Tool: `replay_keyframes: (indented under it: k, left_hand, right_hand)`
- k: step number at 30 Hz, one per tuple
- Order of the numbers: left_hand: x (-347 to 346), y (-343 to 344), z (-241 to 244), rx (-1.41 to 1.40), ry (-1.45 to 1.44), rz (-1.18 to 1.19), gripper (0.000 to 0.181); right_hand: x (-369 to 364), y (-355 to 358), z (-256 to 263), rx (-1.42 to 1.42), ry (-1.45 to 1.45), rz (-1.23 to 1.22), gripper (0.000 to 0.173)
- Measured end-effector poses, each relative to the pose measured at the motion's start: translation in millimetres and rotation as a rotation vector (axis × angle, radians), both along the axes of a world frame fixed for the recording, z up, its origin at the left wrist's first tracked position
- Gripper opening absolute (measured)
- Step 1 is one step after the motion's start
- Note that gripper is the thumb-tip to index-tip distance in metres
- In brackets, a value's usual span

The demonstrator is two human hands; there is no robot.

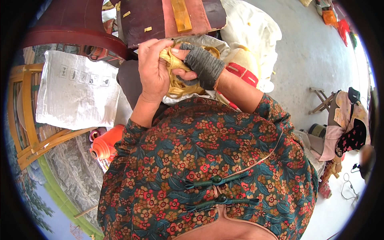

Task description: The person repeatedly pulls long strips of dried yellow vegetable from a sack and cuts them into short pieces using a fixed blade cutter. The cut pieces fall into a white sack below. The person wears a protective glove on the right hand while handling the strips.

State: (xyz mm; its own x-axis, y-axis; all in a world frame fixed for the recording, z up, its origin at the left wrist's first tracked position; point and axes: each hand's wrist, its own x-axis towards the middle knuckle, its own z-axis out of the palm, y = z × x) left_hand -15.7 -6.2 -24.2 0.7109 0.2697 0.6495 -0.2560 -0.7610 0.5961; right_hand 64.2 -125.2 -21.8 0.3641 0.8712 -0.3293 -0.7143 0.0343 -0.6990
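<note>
A bundle of flat yellow strips [173,62], twisted together at its upper end, is between my two hands over my lap. My left hand [154,67], bare, has its fingers closed on the left side of the bundle. On the right side, my right hand [198,64] grips the same bundle with thumb and fingers; a grey knitted fingerless glove covers its palm and wrist. Loose loops of yellow strip [184,90] lie below and behind the hands, on whitish sacking. Part of the bundle is hidden by my fingers.
Ahead stands a dark red board [144,21] with a wooden block [181,18] on it. A white woven sack [79,93] and an orange flask [106,144] are at the left. At the right are a folding wooden stool [322,100] and another seated person [345,126].
</note>
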Motion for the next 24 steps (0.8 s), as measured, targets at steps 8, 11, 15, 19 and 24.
replay_keyframes:
  k: [8,11,15,19,24]
  left_hand:
    - [-4.0,2.7,-2.5,-0.901,0.278,-0.333,0.012]
    - [-3.9,-0.4,0.9,-1.133,0.285,-0.407,0.014]
    - [2.5,-0.1,1.0,-0.802,0.223,-0.292,0.013]
    - [4.5,-1.0,5.1,-0.795,0.294,-0.24,0.012]
    - [3.8,-9.6,5.8,-0.767,0.249,-0.284,0.022]
  right_hand:
    - [16.4,-23.8,13.0,-0.188,-1.546,-0.093,0.036]
    - [26.7,-25.8,19.6,-0.181,-1.4,-0.107,0.03]
    - [20.0,-22.4,19.9,-0.083,-0.964,-0.074,0.031]
    - [23.3,-21.5,6.8,-0.142,-0.744,0.017,0.039]
    - [20.7,-22.7,13.7,-0.206,-0.622,-0.11,0.041]
